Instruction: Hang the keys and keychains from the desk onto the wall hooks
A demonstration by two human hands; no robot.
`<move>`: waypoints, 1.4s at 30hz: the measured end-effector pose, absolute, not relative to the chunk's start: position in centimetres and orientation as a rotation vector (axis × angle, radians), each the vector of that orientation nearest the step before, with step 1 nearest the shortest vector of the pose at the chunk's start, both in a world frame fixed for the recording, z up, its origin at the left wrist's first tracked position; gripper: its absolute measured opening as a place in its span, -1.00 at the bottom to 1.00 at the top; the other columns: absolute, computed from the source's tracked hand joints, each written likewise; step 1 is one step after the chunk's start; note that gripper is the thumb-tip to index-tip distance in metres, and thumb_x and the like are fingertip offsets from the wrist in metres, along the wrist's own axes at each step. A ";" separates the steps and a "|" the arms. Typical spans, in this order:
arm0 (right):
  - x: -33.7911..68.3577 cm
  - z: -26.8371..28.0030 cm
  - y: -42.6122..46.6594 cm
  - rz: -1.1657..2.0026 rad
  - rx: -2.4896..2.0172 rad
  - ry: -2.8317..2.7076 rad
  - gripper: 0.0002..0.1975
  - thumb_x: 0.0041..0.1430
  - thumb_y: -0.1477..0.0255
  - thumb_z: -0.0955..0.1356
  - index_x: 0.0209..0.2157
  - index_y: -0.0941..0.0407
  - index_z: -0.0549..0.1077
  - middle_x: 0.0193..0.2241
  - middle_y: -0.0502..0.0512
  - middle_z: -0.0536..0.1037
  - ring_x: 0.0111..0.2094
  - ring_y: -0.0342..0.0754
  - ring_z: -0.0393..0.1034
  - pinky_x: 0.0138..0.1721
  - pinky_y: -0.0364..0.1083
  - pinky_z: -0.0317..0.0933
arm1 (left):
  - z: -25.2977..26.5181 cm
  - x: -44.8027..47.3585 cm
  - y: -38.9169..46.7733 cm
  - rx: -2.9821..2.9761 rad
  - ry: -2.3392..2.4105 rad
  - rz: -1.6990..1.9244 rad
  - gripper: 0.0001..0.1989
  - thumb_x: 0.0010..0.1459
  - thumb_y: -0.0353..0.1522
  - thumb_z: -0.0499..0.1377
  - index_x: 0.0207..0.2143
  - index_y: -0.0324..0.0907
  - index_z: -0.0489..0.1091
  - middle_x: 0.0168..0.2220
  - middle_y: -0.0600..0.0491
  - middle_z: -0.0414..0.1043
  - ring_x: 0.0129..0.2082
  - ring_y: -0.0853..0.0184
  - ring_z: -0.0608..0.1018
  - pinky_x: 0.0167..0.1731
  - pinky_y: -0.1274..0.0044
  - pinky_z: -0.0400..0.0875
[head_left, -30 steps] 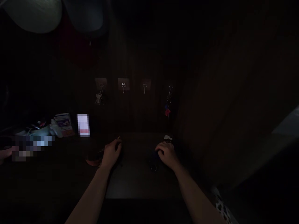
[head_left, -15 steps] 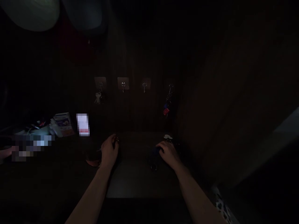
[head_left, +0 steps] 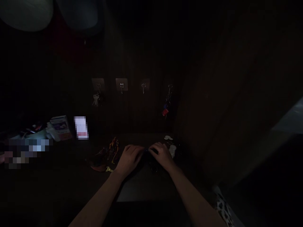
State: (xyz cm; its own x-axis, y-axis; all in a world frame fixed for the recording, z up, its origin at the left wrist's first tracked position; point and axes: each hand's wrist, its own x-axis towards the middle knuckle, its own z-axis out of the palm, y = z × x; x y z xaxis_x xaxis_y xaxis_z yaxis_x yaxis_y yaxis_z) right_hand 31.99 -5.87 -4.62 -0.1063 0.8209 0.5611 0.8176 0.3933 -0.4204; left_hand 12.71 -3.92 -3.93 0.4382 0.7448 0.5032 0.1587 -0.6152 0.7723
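Note:
In the dim light, my left hand [head_left: 131, 156] and my right hand [head_left: 162, 154] are close together over the dark surface [head_left: 132, 192]. Both have curled fingers, and a tiny glint shows between their fingertips; what they grip is too dark to name. A dark ring [head_left: 154, 169] lies just below my right hand. To its right are a pale flat piece [head_left: 173, 151] and a white piece [head_left: 168, 137]. Left of my left hand lie a bundle of orange cord [head_left: 114, 148], a yellowish key [head_left: 109, 169] and a brown strip [head_left: 98, 168].
On the wall are adhesive hooks: keys [head_left: 96, 99] hang at the left, two middle hooks [head_left: 121, 85] are bare, and a bunch with a red tag [head_left: 165, 112] hangs at the right. A box [head_left: 61, 127] and a lit screen [head_left: 81, 127] stand left. Hats [head_left: 28, 15] hang above.
My left hand has moved right, away from the orange cord, to meet my right hand. My right hand has shifted slightly left, uncovering the pale piece. The view has turned a little right.

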 end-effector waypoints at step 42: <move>30.4 -3.7 -5.6 1.021 -1.079 -1.177 -0.74 -0.14 0.23 0.42 -0.42 0.11 0.51 -0.54 0.00 0.54 -0.54 -0.10 0.41 -0.58 -0.17 0.18 | -5.0 12.4 -2.7 1.135 0.639 0.890 -0.56 -0.03 -0.22 0.26 -0.11 -0.27 0.40 -0.24 -0.09 0.49 -0.38 0.38 0.50 -0.22 0.46 0.35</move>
State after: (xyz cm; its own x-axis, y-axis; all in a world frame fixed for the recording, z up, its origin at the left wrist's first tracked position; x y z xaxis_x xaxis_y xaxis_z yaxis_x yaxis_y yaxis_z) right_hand 30.35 -5.62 -3.69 0.1088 0.9770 0.1835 -0.0444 0.1892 -0.9809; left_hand 12.42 -2.74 -5.04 0.5146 0.8574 0.0039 -0.2710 0.1584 0.9494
